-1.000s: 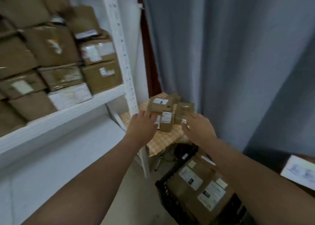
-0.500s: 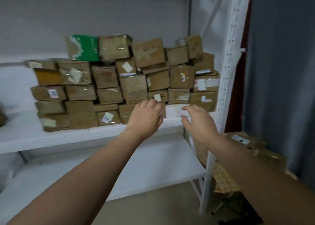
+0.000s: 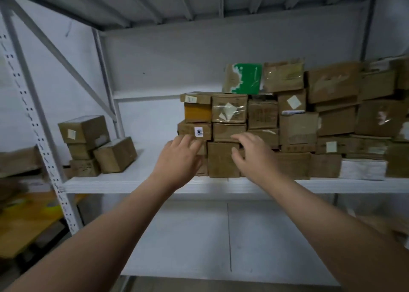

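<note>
Left hand (image 3: pixel 177 159), right hand (image 3: pixel 254 156) shifting from right end of carton stack (image 3: pixel 298 128) to left end. Both spreading open, empty, flanking bottom-row carton (image 3: pixel 222 161) on white shelf (image 3: pixel 132 184), at 12 o'clock from wrists. Grasp probably coming.

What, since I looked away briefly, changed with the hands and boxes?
Both hands left the small boxes on the checked table and moved to the shelf. The left hand and right hand now reach, empty, for the left end of the stack. Its boxes stayed put.

White metal shelving (image 3: pixel 132 184) with perforated uprights (image 3: pixel 33 119) stands against a pale wall (image 3: pixel 199 55).
</note>
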A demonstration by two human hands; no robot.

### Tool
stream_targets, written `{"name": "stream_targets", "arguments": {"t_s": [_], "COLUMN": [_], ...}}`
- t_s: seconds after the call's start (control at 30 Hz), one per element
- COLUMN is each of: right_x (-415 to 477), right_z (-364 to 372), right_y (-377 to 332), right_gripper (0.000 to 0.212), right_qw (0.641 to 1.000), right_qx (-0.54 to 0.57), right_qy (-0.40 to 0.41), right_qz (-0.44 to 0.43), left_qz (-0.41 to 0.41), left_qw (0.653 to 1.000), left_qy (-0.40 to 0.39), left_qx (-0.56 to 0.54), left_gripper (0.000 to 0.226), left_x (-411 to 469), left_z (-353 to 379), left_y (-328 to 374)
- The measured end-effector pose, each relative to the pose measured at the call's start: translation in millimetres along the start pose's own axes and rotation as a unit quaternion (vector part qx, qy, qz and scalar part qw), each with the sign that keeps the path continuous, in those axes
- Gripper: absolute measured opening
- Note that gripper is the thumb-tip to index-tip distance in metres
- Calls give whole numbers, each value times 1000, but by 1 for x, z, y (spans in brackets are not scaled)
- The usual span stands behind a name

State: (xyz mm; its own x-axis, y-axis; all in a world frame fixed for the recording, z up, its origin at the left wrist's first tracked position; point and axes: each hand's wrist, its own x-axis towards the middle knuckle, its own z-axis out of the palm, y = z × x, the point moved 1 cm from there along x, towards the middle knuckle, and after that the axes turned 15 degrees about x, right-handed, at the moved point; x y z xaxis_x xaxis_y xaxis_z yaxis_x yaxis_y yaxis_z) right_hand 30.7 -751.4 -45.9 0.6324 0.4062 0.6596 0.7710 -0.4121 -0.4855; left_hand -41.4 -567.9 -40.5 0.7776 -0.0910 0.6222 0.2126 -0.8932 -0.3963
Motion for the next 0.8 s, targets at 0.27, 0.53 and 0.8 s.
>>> {"name": "stream_targets", "arguments": {"t_s": [0.27,0.53,0.8], "right_x": [65,135,183], "right_z": [40,46,63], "right_y": [-24,-5,22], "right_gripper": [40,41,40], "right_qw": [998,999,991], "right_qx": [-66,11,110], "right_qy": [-6,39,76], "right_qz": [-12,-15,-10], "left_qz": [-3,11,72], "left_qw": [1000,998,990], "left_qy": [23,56,59], "left_qx": [3,26,106], "left_gripper": [48,64,64], "left_x": [39,134,200], "left_z": [30,73,108], "left_y": [-75,-89,-104]}}
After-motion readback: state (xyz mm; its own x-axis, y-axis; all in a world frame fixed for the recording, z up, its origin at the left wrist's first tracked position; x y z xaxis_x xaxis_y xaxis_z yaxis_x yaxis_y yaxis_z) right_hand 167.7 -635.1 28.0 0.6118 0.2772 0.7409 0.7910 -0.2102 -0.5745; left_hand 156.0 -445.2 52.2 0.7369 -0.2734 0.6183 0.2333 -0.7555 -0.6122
